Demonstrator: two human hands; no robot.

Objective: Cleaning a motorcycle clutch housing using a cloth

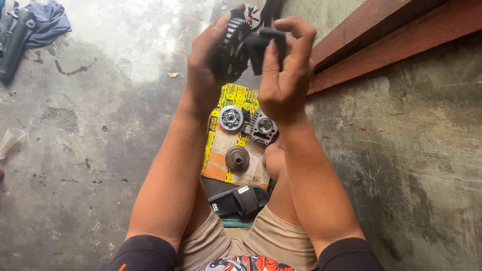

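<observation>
Both hands share the grip: left hand [213, 60] wraps the toothed black gear assembly [232, 47], right hand [283, 75] pinches its dark front part, lifted close for inspection. Nearest, a black sandal [240, 199]; beyond, a cardboard sheet [221, 150] keeps three metal clutch parts [231, 118] off the stained concrete floor [90, 150].

A sheet of cardboard [219, 165] lies on the floor [100, 150] at the centre. On it sit three parts: a round hub [231, 118] at 10 o'clock, a finned housing [263, 127] just beside it at 2 o'clock, and a small drum [237, 158] toward 6 o'clock. A sandal [240, 199] lies at the cardboard's 6 o'clock edge. Both hands hold a toothed gear [232, 46] above the cardboard's 12 o'clock end. A cloth [47, 22] lies far off at 10 o'clock, a wooden ledge [391, 37] at 2 o'clock.
</observation>
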